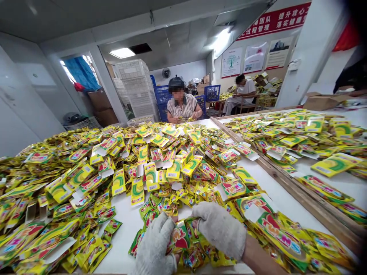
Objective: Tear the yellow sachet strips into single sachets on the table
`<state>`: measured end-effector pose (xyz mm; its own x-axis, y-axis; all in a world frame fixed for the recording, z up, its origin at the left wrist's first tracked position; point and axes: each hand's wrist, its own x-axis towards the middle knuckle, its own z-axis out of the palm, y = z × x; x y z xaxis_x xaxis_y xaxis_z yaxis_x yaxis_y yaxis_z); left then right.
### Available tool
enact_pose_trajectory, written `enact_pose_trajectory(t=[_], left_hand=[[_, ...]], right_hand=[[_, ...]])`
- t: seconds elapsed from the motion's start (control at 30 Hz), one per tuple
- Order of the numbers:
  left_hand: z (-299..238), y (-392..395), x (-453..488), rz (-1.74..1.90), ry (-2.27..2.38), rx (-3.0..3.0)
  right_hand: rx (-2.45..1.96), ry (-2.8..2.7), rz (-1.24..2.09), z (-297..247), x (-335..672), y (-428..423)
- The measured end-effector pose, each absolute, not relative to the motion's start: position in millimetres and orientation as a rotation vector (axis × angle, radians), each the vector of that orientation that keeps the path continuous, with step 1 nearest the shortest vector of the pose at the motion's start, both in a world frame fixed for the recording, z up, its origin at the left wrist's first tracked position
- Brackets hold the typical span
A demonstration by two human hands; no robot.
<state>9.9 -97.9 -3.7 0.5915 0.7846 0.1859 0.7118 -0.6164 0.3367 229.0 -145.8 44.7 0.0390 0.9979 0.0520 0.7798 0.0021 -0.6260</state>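
Both of my hands wear whitish knit gloves with bare fingertips, low in the middle of the head view. My left hand [156, 244] is closed on a small printed candy box [180, 237], yellow and green with a red heart, thumb in front and fingers behind. Just right of it, my right hand [220, 229] has its fingers pinched together at a small yellow-green candy packet [192, 228], partly hidden by the fingers. Loose shiny candy packets [197, 256] lie under and around both hands. More green packets [150, 208] lie just beyond my left hand.
A large heap of yellow boxes and packets [155, 156] covers the white table [120, 225]. A wooden strip [275, 172] divides it from another heap [304, 133] at right. A person [183, 105] sits opposite, handling small items; another person [242, 93] sits farther back. White crates [137, 88] stand stacked behind.
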Motion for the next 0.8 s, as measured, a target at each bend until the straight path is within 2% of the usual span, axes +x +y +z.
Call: enact_pose_trajectory(t=[0.2,0.4,0.6,0.8], left_hand=[[-21.6,-102.5,18.1,0.436,1.299,2.496],[-23.6,-104.8,23.6,0.426,1.182,2.549],[5.1,-103.7,28.9,0.486,1.345,2.5],[-2.1,-104.9,33.4,0.52,1.271,2.493]], right_hand=[[-1.97,-1.678,0.474,32.8,216.9,-147.4],[-1.872,-1.732,0.561,33.3,224.0,-144.8],[-1.595,-1.249,0.946,40.5,223.6,-152.3],[-1.34,-1.305,1.396,32.6,214.7,-165.5]])
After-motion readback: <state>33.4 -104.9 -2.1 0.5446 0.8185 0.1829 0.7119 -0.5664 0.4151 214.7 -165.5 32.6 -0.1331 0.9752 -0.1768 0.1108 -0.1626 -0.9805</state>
